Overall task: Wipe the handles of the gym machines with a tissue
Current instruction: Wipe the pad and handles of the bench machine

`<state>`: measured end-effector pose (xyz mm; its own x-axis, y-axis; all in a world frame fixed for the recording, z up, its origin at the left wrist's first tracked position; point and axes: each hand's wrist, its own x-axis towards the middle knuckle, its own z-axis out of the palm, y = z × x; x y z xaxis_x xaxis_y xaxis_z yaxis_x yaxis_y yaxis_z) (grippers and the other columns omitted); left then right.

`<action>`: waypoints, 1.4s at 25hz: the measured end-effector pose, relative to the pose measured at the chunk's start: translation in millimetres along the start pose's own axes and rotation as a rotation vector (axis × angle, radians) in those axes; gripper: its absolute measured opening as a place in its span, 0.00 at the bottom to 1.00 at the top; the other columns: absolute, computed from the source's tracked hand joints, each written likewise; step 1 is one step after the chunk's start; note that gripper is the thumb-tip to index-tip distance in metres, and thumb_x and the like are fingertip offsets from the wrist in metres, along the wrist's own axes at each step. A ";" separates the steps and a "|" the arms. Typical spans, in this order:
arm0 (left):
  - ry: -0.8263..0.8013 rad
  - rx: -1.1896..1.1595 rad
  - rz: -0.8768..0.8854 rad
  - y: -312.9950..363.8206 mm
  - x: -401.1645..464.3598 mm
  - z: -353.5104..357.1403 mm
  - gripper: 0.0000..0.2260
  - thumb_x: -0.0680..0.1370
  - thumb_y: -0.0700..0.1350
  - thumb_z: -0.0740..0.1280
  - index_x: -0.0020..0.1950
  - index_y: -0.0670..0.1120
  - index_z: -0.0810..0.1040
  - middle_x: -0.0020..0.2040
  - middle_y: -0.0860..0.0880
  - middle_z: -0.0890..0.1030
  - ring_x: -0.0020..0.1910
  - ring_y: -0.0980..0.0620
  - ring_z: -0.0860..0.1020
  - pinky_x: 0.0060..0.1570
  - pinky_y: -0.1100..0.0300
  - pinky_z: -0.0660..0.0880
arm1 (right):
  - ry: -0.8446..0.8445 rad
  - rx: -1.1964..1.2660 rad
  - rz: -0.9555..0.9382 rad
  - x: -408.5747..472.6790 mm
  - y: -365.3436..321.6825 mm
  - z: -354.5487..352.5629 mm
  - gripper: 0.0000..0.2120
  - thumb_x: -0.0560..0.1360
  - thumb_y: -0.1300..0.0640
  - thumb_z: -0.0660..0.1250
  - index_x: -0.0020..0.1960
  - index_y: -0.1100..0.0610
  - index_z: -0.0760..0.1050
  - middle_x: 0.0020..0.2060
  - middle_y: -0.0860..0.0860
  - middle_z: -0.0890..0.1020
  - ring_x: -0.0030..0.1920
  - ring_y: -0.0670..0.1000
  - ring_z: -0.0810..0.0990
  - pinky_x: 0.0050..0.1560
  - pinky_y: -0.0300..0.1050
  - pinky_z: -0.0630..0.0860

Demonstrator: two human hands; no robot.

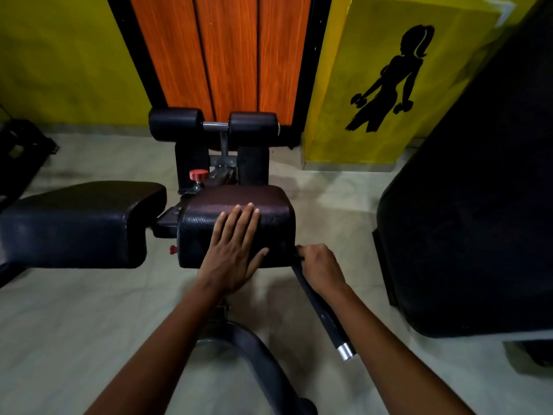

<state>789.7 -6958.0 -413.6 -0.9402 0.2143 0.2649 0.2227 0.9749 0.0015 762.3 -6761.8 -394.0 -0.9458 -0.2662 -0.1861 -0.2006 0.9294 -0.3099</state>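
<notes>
My left hand [236,250] lies flat with straight fingers on the near face of a dark padded cushion [278,211] of the gym machine. To its right, my right hand [321,266] curls round the top of a black handle bar [324,317] that slopes down toward me and ends in a silver cap [345,351]. No tissue shows; whatever is inside the right fist is hidden.
A second black pad [77,223] sits to the left. Two foam rollers [176,122] and a red knob [198,175] lie beyond the cushion. A large black padded machine [466,223] stands at right. The grey curved frame tube [263,363] runs below. Tiled floor lies around.
</notes>
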 end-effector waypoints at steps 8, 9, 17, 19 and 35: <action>-0.001 0.029 -0.019 3.3 -0.8 0.3 0.32 0.80 0.60 0.51 0.77 0.40 0.56 0.77 0.40 0.57 0.76 0.42 0.55 0.74 0.44 0.50 | -0.039 -0.043 -0.053 -0.3 0.3 -7.6 0.11 0.73 0.67 0.60 0.50 0.61 0.79 0.43 0.62 0.80 0.44 0.62 0.79 0.36 0.46 0.69; 0.008 0.024 -0.019 3.4 -0.9 0.3 0.32 0.80 0.60 0.51 0.77 0.40 0.56 0.77 0.40 0.57 0.76 0.42 0.55 0.74 0.44 0.50 | -0.040 -0.042 -0.056 0.2 1.2 -7.3 0.11 0.73 0.67 0.61 0.51 0.61 0.80 0.43 0.61 0.80 0.44 0.62 0.79 0.37 0.47 0.71; 0.007 0.015 -0.038 7.0 -1.5 1.2 0.31 0.80 0.60 0.51 0.78 0.43 0.54 0.77 0.40 0.56 0.76 0.41 0.54 0.74 0.43 0.48 | -0.030 -0.081 -0.148 -11.8 3.9 -11.7 0.13 0.73 0.67 0.60 0.53 0.58 0.79 0.43 0.62 0.80 0.45 0.63 0.80 0.39 0.49 0.74; 0.006 0.007 -0.043 8.0 -1.8 0.5 0.31 0.80 0.60 0.51 0.78 0.43 0.54 0.77 0.40 0.56 0.77 0.40 0.53 0.74 0.43 0.48 | -0.026 -0.096 -0.184 -20.4 6.5 -11.8 0.13 0.74 0.66 0.60 0.54 0.58 0.78 0.42 0.61 0.80 0.43 0.62 0.80 0.36 0.47 0.70; -0.042 -0.050 -0.120 24.0 -3.9 -10.2 0.31 0.79 0.57 0.54 0.77 0.41 0.54 0.77 0.37 0.56 0.76 0.37 0.54 0.73 0.44 0.47 | 0.014 -0.143 -0.260 -78.9 20.1 -17.9 0.10 0.80 0.57 0.57 0.58 0.55 0.74 0.43 0.58 0.80 0.42 0.57 0.81 0.35 0.43 0.68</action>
<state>801.3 -6936.0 -404.7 -0.9705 0.0997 0.2195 0.1196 0.9897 0.0793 828.2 -6717.5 -368.8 -0.8613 -0.4972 -0.1047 -0.4695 0.8575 -0.2103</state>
